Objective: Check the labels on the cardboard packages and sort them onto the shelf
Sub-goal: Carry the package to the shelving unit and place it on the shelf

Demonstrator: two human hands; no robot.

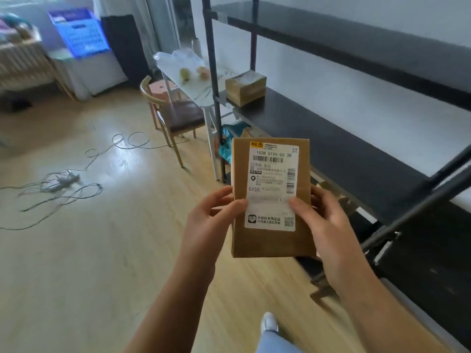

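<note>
The box [271, 197] sits between both hands, label [272, 186] facing up. The left hand [211, 220] grips its left edge, the right hand [321, 220] its right edge, thumbs pressing the label.

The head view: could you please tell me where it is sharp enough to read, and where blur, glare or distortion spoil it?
Head view: the shipping label on the cardboard package is sharp, large codes legible, small print not; the blue crate and far left corner are blurred and overexposed; window glare streaks the floor near the cables; wide-angle distortion bends the shelf uprights.
</note>
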